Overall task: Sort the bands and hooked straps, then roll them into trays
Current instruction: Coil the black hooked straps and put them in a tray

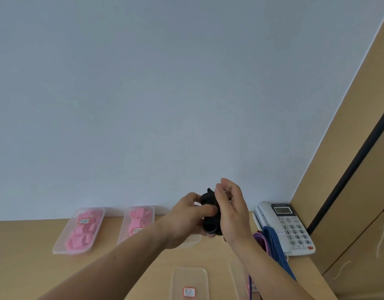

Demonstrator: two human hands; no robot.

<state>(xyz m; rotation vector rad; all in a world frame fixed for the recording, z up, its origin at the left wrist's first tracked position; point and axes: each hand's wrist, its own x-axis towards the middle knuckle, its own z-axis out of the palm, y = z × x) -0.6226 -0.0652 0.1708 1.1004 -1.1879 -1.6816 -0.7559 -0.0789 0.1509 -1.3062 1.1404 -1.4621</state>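
Observation:
Both my hands are raised above the back of the desk with a black band roll (211, 215) between them. My left hand (187, 219) grips it from the left, thumb across its front. My right hand (232, 211) holds it from the right, fingers curled over its top. Two clear trays at the back left hold pink rolls: the left pink tray (63, 243) and the middle pink tray (151, 211). A clear tray with a red-edged label (178, 278) lies near the front. Blue straps (277, 250) and a purple band (260, 240) lie right of my right arm.
A white desk phone (288, 226) stands at the back right against the wall. A wooden cabinet side (349, 191) rises on the right. Another clear tray (192, 239) shows under my left hand, and a clear tray edge (237, 278) beside my right forearm.

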